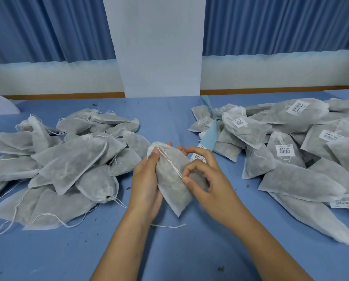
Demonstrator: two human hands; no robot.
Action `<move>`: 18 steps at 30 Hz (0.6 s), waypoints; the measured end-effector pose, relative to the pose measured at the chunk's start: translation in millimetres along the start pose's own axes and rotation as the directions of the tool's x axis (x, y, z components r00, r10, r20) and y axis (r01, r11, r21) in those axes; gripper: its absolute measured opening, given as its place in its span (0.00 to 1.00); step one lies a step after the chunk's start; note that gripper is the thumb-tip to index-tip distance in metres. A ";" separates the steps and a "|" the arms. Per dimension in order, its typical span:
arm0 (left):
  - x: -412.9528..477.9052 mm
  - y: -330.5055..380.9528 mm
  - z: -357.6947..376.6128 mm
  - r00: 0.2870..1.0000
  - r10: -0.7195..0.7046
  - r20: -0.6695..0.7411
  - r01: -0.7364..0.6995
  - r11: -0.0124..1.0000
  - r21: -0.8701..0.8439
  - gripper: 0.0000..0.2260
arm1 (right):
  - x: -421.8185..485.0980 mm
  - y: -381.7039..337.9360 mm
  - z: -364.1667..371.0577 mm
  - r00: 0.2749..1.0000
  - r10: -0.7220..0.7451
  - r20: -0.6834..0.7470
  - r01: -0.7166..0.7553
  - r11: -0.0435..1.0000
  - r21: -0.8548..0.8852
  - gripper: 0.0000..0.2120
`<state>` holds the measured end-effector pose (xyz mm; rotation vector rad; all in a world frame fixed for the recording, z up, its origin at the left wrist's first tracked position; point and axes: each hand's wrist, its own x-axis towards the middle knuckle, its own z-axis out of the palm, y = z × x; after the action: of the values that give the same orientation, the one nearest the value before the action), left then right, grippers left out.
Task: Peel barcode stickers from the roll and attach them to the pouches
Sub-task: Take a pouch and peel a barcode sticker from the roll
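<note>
Blue table (179, 250): the left hand (147, 179) grips a pouch (174, 193) above it, the right hand (210, 179) pinches its drawstring (169, 162), with unlabelled pouches (68, 163) heaped left of that pouch, labelled pouches (301, 179) right, and what looks like the sticker strip (209, 136) just behind.

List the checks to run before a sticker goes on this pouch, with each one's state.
1. Pouch held in left hand: ok.
2. Pouch face bare of sticker: ok.
3. Drawstring clear of the face: not ok, it crosses it, pinched by right hand.
4. Sticker strip near: ok, just behind the hands.
5. Sticker peeled and ready: not ok.
</note>
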<state>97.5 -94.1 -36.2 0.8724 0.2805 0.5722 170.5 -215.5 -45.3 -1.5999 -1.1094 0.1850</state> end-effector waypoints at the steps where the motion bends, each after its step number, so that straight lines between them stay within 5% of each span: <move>1: 0.0 -1.2 0.1 1.000 0.007 -0.009 -0.006 0.999 0.036 0.15 | 0.3 0.1 -0.4 1.000 0.018 -0.004 -0.018 1.000 0.001 0.05; 6: 4.9 -8.0 -5.4 0.963 0.249 -0.108 -0.195 0.913 0.359 0.15 | 3.0 3.9 -5.6 0.989 0.081 -0.123 -0.077 0.996 0.037 0.06; 12: 1.5 -15.7 0.0 0.951 0.291 0.105 -0.299 0.776 0.556 0.06 | 4.8 8.3 -2.7 0.981 0.068 -0.179 -0.072 0.997 -0.015 0.07; 15: 1.4 -15.5 -0.3 0.949 0.317 -0.003 -0.249 0.751 0.612 0.12 | 5.6 11.7 2.0 0.988 0.073 -0.133 -0.073 0.997 0.006 0.07; 18: 2.9 -6.7 -3.8 0.889 0.438 -0.134 -0.274 0.741 0.613 0.13 | 20.7 29.2 -9.7 0.882 0.296 -0.366 -0.294 0.954 0.063 0.02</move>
<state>100.5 -93.4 -43.8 1.4694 0.5631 1.0051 204.0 -205.1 -57.4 -1.7080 -0.5690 0.0785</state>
